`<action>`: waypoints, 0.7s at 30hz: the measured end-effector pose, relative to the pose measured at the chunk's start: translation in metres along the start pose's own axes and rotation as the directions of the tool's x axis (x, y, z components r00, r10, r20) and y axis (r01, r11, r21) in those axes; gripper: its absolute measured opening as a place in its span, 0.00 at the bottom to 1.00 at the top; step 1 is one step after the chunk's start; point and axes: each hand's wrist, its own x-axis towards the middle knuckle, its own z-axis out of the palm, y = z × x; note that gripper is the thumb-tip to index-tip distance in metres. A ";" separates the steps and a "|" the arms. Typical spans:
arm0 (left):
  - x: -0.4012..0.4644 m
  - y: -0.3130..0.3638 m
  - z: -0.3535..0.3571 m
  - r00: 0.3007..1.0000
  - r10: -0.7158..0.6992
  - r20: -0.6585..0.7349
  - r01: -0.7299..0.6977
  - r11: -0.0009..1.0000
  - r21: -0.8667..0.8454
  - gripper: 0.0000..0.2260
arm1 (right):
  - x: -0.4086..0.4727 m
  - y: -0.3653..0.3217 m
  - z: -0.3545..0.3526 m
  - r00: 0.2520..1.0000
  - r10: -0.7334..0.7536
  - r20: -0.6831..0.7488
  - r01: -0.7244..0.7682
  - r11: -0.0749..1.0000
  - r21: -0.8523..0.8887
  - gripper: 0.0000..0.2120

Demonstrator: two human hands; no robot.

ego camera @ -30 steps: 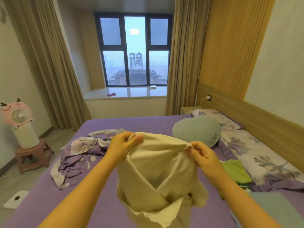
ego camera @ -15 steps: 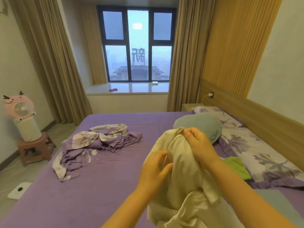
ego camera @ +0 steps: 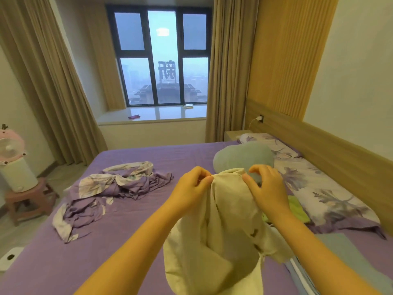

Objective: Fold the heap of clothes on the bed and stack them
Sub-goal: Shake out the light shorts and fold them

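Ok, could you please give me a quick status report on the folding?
Left hand and right hand both pinch the cream garment at its top edge. Garment hangs above the bed, unfolded. Purple floral clothes lie left, apart.

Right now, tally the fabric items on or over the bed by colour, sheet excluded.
Cream: 1, the garment both hands hold up, left hand, right hand.
Purple floral: 3, the crumpled heap and two pillows.
Green: 1, cloth beside the pillow.
Pale teal: 2, cushion, flat piece.
Total: 7
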 end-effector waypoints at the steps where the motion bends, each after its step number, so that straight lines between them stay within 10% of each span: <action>1: 0.003 0.002 0.002 0.999 -0.033 -0.003 0.032 0.999 -0.029 0.05 | -0.008 -0.006 0.003 0.997 -0.070 -0.017 0.070 0.996 0.049 0.11; 11: -0.008 -0.017 -0.008 0.988 -0.157 0.010 0.156 0.972 -0.176 0.07 | -0.030 -0.038 0.045 0.976 -0.033 0.217 -0.002 0.987 0.161 0.12; 16: -0.034 -0.048 -0.007 0.961 -0.164 0.222 0.112 0.967 0.230 0.33 | -0.013 -0.045 0.048 0.969 0.052 0.243 -0.106 0.971 0.215 0.15; 21: -0.043 -0.074 -0.051 0.915 -0.255 0.311 0.303 0.946 -0.114 0.27 | 0.017 -0.034 0.028 0.938 0.067 0.340 -0.197 0.911 0.363 0.13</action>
